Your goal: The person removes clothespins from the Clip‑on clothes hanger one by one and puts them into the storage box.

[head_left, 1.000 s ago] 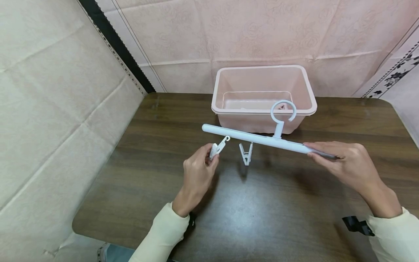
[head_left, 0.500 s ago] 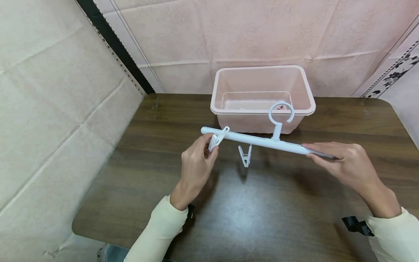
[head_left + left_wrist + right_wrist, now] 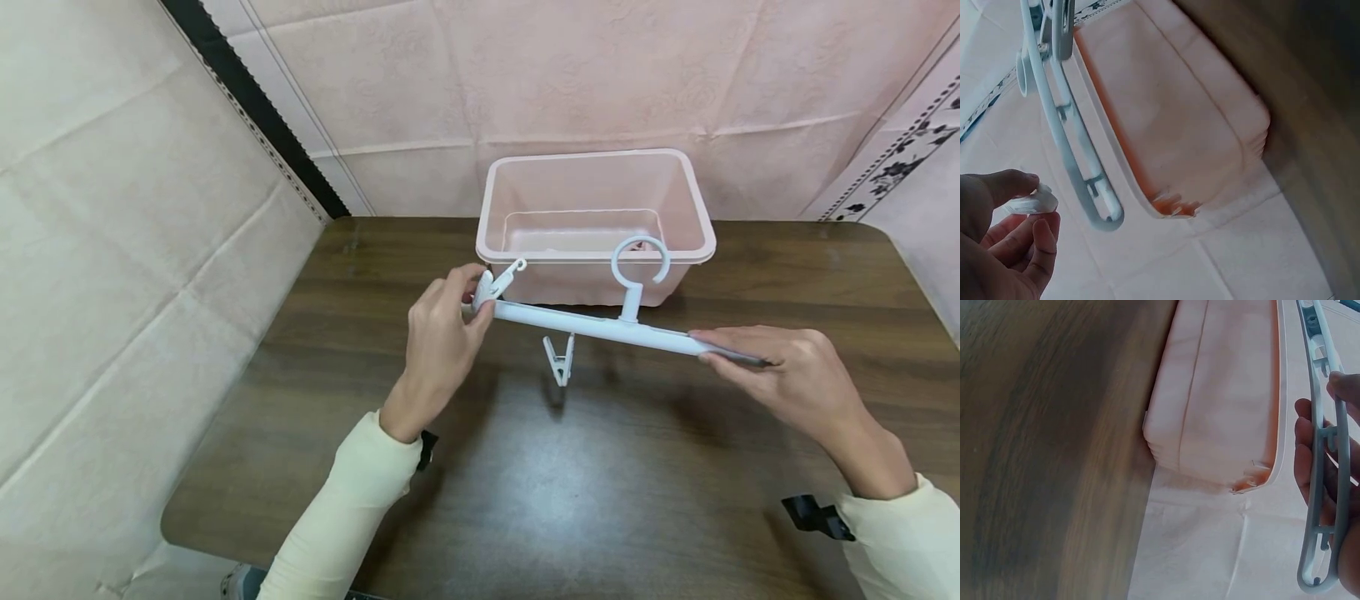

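Observation:
A pale blue plastic clothes hanger (image 3: 585,325) is held in the air, its hook upright. My right hand (image 3: 795,371) grips its right end, thumb on one side and fingers on the other, as the right wrist view also shows. Between thumb and fingertips my left hand (image 3: 435,342) pinches a white hanger clip (image 3: 492,287) by its handle end, over the bar's left end in the head view. The left wrist view puts this clip apart from the bar, beside its end. A second clip (image 3: 559,363) hangs beneath the bar, left of the hook.
Behind the hanger a pink plastic bin (image 3: 517,257) stands at the back of the brown wooden table (image 3: 315,433). Something small and dark lies inside it at the right. Pale patterned cloth (image 3: 600,75) hangs behind the table and at its sides.
My left hand has risen with the clip, from below the bar to over its left end. The right hand and the hanger have barely moved.

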A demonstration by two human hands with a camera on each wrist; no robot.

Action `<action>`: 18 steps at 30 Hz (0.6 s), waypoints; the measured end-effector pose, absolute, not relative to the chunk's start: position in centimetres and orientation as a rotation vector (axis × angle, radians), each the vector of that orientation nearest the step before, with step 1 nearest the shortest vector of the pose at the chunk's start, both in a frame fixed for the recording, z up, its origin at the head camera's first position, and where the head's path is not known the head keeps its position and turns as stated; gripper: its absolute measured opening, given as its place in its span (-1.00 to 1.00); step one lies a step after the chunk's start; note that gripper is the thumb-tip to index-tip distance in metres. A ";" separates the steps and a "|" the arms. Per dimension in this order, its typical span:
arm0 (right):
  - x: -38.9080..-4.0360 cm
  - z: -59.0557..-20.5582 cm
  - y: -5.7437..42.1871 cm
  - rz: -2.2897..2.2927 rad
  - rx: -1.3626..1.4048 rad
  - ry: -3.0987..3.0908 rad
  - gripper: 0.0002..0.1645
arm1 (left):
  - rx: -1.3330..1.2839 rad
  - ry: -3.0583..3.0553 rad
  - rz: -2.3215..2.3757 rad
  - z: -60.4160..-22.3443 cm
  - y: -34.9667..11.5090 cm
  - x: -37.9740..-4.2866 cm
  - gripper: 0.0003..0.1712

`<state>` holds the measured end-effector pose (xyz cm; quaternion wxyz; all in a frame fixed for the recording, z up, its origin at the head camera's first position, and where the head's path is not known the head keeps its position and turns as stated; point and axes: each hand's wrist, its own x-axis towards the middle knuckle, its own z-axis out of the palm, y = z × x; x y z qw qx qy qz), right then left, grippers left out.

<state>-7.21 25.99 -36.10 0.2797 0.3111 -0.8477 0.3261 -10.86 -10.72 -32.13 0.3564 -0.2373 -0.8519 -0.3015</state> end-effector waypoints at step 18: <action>-7.3 -35.8 26.0 0.833 0.833 -2.287 -0.41 | -0.726 -2.455 -0.674 -28.0 -9.6 -17.0 -0.72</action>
